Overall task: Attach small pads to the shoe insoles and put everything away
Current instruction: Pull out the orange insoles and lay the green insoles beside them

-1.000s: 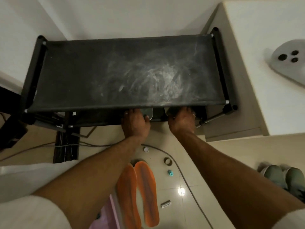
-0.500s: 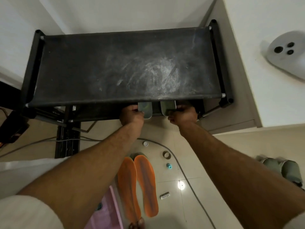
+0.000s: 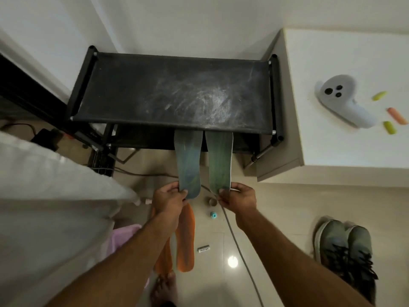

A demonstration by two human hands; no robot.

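Observation:
Two green-blue insoles stick out from under the top shelf of a black rack (image 3: 124, 89). My left hand (image 3: 169, 199) pinches the near end of the left green insole (image 3: 188, 160). My right hand (image 3: 240, 198) pinches the near end of the right green insole (image 3: 219, 160). Their far ends are hidden beneath the shelf. A pair of orange insoles (image 3: 187, 242) lies on the floor below my left forearm, partly covered by it.
On the tiled floor lie a small tape ring (image 3: 212, 201), a teal cap (image 3: 213, 214), a small white tube (image 3: 203, 249) and a grey cable (image 3: 239, 247). Grey-green shoes (image 3: 345, 247) stand at the right. A white cabinet (image 3: 332, 147) carries a controller (image 3: 340, 100). A bed edge (image 3: 55, 196) is left.
Both hands have drawn back from under the rack toward me, pulling the two green insoles out into view. The camera has also risen and pulled away from the rack.

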